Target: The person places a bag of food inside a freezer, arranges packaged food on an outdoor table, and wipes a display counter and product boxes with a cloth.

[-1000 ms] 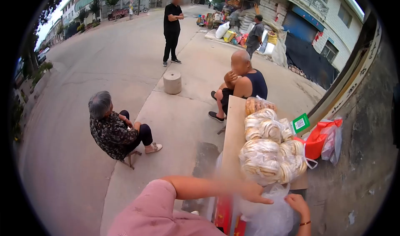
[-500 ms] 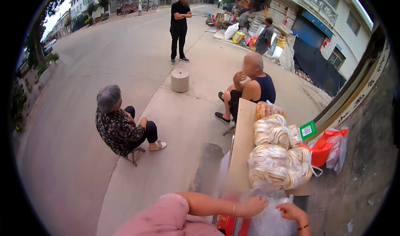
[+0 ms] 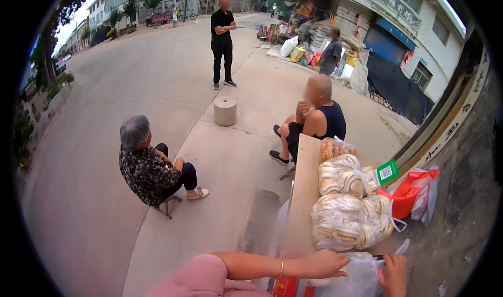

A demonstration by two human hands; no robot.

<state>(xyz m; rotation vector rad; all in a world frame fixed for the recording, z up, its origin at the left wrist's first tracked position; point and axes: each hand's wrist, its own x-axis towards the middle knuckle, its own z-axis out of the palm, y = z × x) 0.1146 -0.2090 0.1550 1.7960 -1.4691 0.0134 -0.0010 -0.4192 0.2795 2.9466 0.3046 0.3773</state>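
Observation:
My left hand reaches in from the lower left, over the top of a clear plastic bag; its fingers are bent together, and whether they pinch the film is not clear. At the bag's right side is my right hand, its fingers against the plastic near a dark strip. Just beyond, bagged rolls of pale layered bread lie on a wooden board, with a bag of browner food at the far end.
Right of the bread are a green code card and a red bag. Two seated people, one left and one beyond the board, are near a stone cylinder. Two others stand farther off, one beside piled sacks.
The view has shifted slightly. My left hand has moved right over the bag, and my right hand has moved a little farther right. The plastic looks more spread between them.

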